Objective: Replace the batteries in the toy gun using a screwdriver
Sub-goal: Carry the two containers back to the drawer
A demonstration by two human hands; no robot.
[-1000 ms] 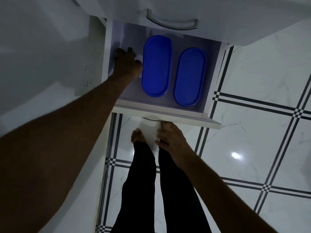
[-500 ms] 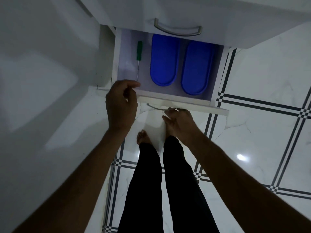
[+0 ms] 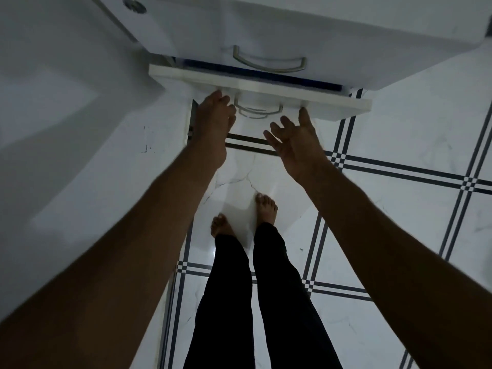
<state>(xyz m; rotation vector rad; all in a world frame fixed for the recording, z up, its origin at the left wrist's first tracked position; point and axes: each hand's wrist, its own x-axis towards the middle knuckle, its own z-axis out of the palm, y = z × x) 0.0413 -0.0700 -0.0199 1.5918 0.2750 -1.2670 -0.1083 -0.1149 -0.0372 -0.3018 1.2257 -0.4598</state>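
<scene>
The white drawer point(image 3: 332, 103) is pushed almost fully in; only a thin blue strip of the containers point(image 3: 266, 73) inside shows above its front. The screwdriver and the toy gun are not visible. My left hand point(image 3: 214, 121) presses its curled fingers against the drawer front, just left of the metal handle point(image 3: 259, 111), with nothing seen in it. My right hand point(image 3: 295, 141) is palm up with fingers spread, its thumb tip touching the drawer front's lower edge.
An upper drawer with a curved metal handle point(image 3: 269, 62) sits just above. A white cabinet side point(image 3: 80, 129) fills the left. My bare feet point(image 3: 266, 206) stand on a glossy white tiled floor point(image 3: 399, 209) with dark line patterns.
My left hand came out of the drawer, leaving the green-handled screwdriver inside. Both hands then pushed the drawer in until it was nearly closed, hiding the screwdriver and blue containers.
</scene>
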